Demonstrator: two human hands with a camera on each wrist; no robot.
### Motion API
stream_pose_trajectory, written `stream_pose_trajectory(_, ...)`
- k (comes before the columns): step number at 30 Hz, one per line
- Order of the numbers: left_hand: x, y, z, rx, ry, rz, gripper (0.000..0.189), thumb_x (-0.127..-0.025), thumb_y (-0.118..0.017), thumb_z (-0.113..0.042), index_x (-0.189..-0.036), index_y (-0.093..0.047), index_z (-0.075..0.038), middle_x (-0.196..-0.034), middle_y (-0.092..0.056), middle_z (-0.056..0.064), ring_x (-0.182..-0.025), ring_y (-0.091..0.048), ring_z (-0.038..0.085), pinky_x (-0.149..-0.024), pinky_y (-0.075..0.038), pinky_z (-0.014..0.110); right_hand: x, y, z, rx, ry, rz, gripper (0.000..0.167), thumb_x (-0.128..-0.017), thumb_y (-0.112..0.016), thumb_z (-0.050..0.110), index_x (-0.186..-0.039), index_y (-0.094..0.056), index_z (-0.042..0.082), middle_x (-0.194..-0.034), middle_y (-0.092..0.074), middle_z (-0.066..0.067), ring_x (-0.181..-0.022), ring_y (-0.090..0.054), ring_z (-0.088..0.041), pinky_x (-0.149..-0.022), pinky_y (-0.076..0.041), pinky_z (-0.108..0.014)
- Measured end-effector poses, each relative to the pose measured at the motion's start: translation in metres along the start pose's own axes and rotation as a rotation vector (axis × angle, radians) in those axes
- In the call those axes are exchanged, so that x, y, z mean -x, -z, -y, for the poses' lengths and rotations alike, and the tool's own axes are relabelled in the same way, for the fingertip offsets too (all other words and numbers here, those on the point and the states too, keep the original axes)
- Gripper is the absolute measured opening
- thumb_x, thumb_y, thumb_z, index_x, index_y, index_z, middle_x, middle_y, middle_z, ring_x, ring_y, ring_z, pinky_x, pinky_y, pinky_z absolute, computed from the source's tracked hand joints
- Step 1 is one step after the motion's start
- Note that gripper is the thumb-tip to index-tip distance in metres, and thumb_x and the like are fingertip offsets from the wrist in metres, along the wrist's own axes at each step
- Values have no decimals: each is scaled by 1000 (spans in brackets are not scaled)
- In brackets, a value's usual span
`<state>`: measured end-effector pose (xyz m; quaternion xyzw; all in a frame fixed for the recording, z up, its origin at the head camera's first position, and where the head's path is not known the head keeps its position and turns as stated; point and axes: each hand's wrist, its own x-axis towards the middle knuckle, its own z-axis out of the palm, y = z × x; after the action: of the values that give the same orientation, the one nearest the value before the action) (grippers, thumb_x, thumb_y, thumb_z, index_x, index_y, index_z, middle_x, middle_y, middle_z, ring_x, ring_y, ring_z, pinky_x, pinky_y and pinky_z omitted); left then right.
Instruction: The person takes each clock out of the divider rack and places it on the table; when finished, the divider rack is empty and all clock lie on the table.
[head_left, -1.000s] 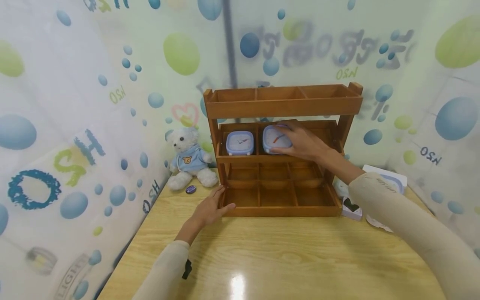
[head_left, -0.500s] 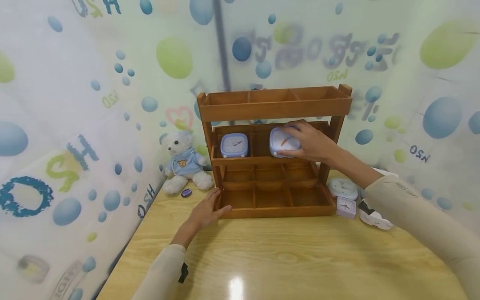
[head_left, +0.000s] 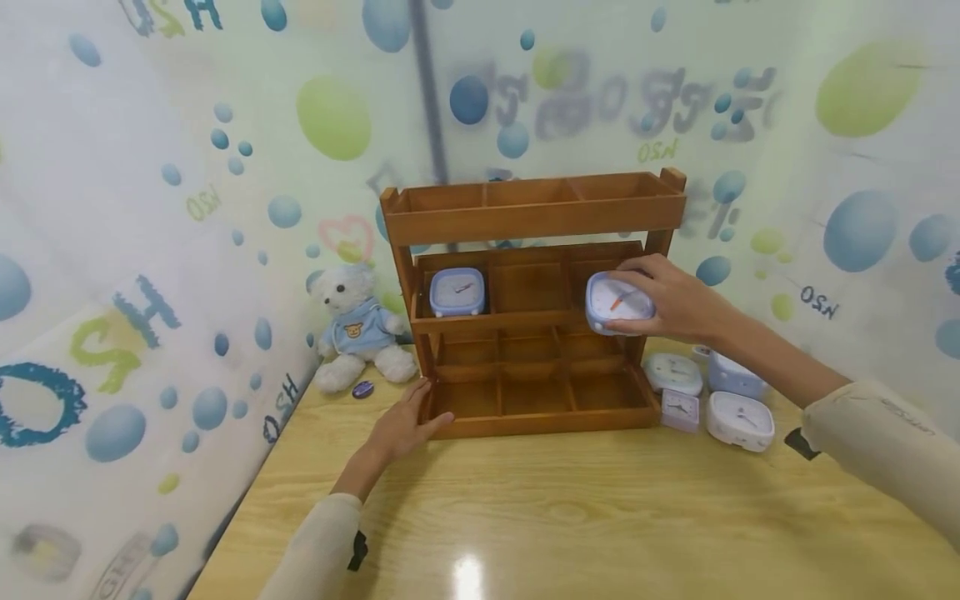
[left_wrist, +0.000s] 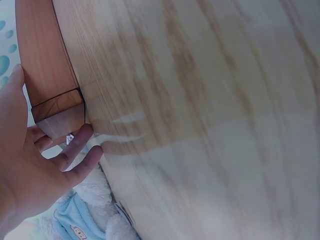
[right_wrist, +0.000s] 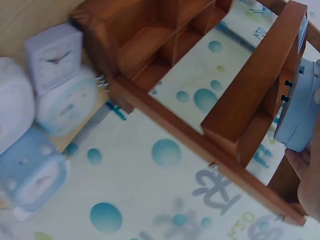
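My right hand (head_left: 678, 296) grips a blue alarm clock (head_left: 613, 302) with a white face and orange hand, just in front of the right compartment of the middle tier of a brown wooden shelf (head_left: 540, 218). The right wrist view shows the clock's blue back (right_wrist: 298, 107) partly cut off by the frame edge. A second blue alarm clock (head_left: 458, 293) sits in that tier's left compartment. My left hand (head_left: 397, 427) touches the shelf's lower left corner with spread fingers, thumb by the front edge. In the left wrist view its fingers (left_wrist: 75, 150) lie by the wooden corner (left_wrist: 62, 112).
Right of the shelf, several clocks crowd together on the wooden table (head_left: 525, 500): a small lilac square one (head_left: 680, 410), a pale round-cornered one (head_left: 672, 373), a white one (head_left: 740, 419) and a blue one (head_left: 731, 377). At left sit a white teddy bear (head_left: 356, 329) and a small purple oval object (head_left: 363, 389).
My right hand has carried the blue alarm clock out of the middle compartment, rightward and toward me. My left hand stays at the shelf corner. The head view has shifted slightly right.
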<state>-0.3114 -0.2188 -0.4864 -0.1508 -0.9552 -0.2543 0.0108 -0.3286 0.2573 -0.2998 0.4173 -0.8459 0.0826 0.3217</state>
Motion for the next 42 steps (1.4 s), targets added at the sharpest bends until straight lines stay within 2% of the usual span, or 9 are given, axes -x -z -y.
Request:
stream_pose_trajectory(10, 1, 0, 2, -5, 3, 11, 94, -98, -59, -65, -164, -30, -5, -171, -24, 12, -143, -45, 43, -112, -39, 61, 50, 12, -2, 5, -91, 16, 76, -74, -91, 47, -133, -69, 7, -126, -64, -17, -112, -59, -34, -83, -57, -52)
stream_pose_trajectory(16, -1, 1, 2, -12, -9, 17, 95, -98, -57, -67, -164, -28, -5, -171, -23, 12, -144, -43, 43, -114, -38, 61, 78, 11, -1, 1, -81, 4, 78, -79, -84, 61, -131, -70, 5, -125, -65, -17, -111, -60, -35, -82, -57, -51)
stream_pose_trajectory(19, -1, 2, 1, -21, -11, 18, 95, -98, -56, -68, -164, -28, -5, -171, -22, 12, -143, -44, 43, -113, -39, 61, 91, 8, 2, -9, -86, 3, 77, -77, -87, 58, -130, -70, 4, -124, -65, -18, -111, -61, -36, -84, -56, -53)
stream_pose_trajectory(23, -1, 1, 1, -28, -5, 18, 94, -99, -56, -67, -164, -28, -5, -171, -22, 12, -142, -46, 44, -111, -40, 62, 108, 1, 5, 1, -99, -3, 75, -75, -88, 58, -126, -72, 6, -120, -67, -16, -108, -63, -35, -83, -55, -52)
stream_pose_trajectory(27, -1, 0, 2, -26, 1, 19, 93, -99, -57, -65, -164, -28, -5, -171, -22, 13, -141, -46, 45, -110, -41, 63, 125, -11, 9, 7, -99, -19, 75, -78, -81, 68, -121, -75, 7, -116, -68, -12, -102, -64, -30, -76, -56, -46)
stream_pose_trajectory(29, -1, -1, 2, -21, 10, 26, 93, -99, -57, -65, -164, -27, -6, -172, -21, 12, -143, -45, 44, -111, -40, 63, 133, -18, 11, 1, -102, -24, 77, -80, -76, 73, -119, -76, 7, -115, -68, -10, -101, -64, -28, -77, -54, -42)
stream_pose_trajectory(32, -1, -2, 3, -16, 16, 41, 94, -99, -56, -66, -165, -26, -7, -172, -20, 10, -145, -43, 43, -113, -39, 62, 145, -28, 14, -22, -112, -27, 75, -77, -80, 71, -116, -77, 7, -115, -68, -9, -103, -64, -30, -84, -48, -35)
stream_pose_trajectory(35, -2, -2, 4, -11, 8, 45, 95, -99, -56, -67, -165, -25, -6, -172, -19, 11, -146, -41, 43, -113, -37, 62, 157, -36, 17, -30, -122, -22, 72, -72, -86, 67, -114, -78, 8, -113, -69, -8, -105, -65, -33, -87, -47, -36)
stream_pose_trajectory(42, -2, -1, 5, -21, -6, 31, 98, -98, -53, -70, -165, -25, -5, -172, -20, 13, -145, -41, 44, -112, -38, 63, 178, -53, 23, -32, -160, -2, 70, -63, -92, 63, -108, -79, 11, -108, -72, -5, -96, -68, -27, -75, -56, -45)
